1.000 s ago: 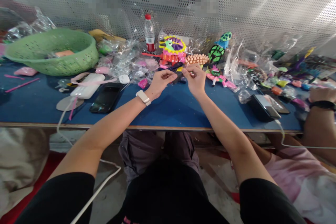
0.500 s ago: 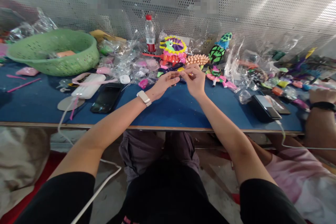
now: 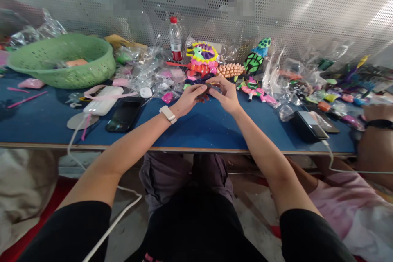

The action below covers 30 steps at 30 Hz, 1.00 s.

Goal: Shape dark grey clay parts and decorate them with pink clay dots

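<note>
we hold both hands out over the blue table [image 3: 196, 129], their fingertips nearly meeting. our left hand [image 3: 189, 98], with a pale band [image 3: 168, 114] on its wrist, has its thumb and fingers drawn in on a small dark piece [image 3: 210, 86], which sits between our two hands; our fingers hide most of it. our right hand [image 3: 227, 95] arches its fingers from the other side, thumb toward the same piece, but we cannot tell whether it pinches it or only touches it.

just behind our fingers we see a spiky tan figure [image 3: 231, 70], and to its left a bright figure [image 3: 202, 54] with a yellow edge. a red-capped bottle [image 3: 175, 43] stands upright near them. right of our right hand lies a pink and green figure [image 3: 252, 86], with a green and black figure [image 3: 254, 60] behind it.

on our left, a dark phone [image 3: 123, 115] lies flat beside a white device [image 3: 103, 100]; farther left we have a green basket [image 3: 92, 71]. at far right is another person's wrist [image 3: 378, 133].
</note>
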Motion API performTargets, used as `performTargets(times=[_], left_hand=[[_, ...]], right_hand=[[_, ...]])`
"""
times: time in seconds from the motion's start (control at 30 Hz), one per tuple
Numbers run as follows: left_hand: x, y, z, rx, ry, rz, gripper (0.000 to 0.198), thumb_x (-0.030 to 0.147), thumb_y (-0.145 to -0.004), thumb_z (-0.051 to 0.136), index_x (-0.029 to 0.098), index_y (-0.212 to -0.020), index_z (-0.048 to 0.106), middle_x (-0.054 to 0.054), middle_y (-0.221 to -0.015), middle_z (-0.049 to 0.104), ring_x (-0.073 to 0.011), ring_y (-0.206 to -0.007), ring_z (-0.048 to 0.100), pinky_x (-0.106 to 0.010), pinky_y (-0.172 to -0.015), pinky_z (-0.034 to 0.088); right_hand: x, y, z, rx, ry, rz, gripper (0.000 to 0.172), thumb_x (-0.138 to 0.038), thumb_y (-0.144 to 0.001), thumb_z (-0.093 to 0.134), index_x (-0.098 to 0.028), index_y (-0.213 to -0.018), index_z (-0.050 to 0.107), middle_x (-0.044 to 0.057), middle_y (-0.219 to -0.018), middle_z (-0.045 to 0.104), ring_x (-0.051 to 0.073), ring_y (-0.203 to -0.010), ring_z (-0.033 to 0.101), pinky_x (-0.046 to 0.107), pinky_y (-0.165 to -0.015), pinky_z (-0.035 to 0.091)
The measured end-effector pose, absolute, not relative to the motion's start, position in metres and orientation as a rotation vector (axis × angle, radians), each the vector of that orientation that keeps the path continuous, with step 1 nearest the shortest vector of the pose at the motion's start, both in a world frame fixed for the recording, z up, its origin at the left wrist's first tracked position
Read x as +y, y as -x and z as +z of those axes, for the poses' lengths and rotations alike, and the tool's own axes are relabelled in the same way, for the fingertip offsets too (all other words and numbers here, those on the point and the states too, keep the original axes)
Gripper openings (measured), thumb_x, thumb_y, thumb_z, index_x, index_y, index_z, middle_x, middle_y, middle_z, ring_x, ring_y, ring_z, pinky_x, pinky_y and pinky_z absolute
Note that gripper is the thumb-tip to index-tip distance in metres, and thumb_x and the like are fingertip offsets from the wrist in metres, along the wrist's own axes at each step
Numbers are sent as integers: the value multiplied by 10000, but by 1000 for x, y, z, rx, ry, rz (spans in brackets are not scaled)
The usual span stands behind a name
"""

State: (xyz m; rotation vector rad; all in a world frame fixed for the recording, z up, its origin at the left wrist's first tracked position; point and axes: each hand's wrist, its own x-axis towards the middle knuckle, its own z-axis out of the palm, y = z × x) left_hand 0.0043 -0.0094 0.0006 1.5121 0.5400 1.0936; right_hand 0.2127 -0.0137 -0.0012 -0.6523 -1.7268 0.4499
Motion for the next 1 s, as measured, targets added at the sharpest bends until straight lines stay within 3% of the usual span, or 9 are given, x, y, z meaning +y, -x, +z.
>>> performTargets(times=[0.17, 0.33, 0.5, 0.73, 0.87, 1.0], left_hand=[[-13, -6, 2, 519, -1530, 1062, 691, 937, -915, 853, 252, -871, 777, -68, -812, 754, -232, -753, 754, -398, -674, 597], [-17, -7, 6, 508, -1554, 1069, 734, 967, -813, 919, 252, -883, 769, -39, -795, 718, -199, -712, 691, -376, -681, 580], [-15, -6, 4, 524, -1590, 1078, 705, 940, -889, 878, 249, -860, 741, -27, -772, 673, -184, -691, 662, -372, -668, 544], [-15, -6, 4, 536, -1600, 1071, 709, 949, -903, 852, 248, -869, 747, -51, -830, 717, -184, -683, 660, -368, -613, 502], [-16, -6, 6, 546, -1591, 1062, 738, 981, -876, 847, 247, -877, 766, -72, -885, 776, -170, -661, 634, -352, -590, 496], [-16, -6, 4, 538, -1576, 1042, 673, 907, -942, 848, 241, -887, 779, -73, -893, 782, -169, -673, 654, -349, -593, 498]], right_hand=[[-11, -212, -2, -1778, 647, 524, 552, -828, -1025, 801, -297, -1159, 869, 58, -1123, 846, 234, -1045, 793, 438, -996, 685], [-13, -210, -2, -1716, 652, 508, 550, -842, -995, 837, -305, -1101, 889, 45, -1061, 853, 218, -964, 788, 410, -899, 687], [-14, -209, -2, -1675, 697, 570, 567, -846, -955, 874, -289, -1060, 888, 28, -988, 842, 204, -875, 778, 397, -835, 700], [-14, -208, -3, -1654, 773, 497, 383, -653, -983, 943, -281, -1039, 867, 19, -994, 826, 199, -891, 761, 382, -830, 693], [-13, -208, -5, -1681, 707, 493, 351, -633, -1023, 905, -288, -1059, 851, 12, -1014, 800, 186, -886, 748, 369, -805, 678], [-13, -207, -4, -1672, 723, 487, 374, -654, -1007, 912, -289, -1033, 832, 19, -1061, 801, 188, -931, 754, 374, -834, 674]])
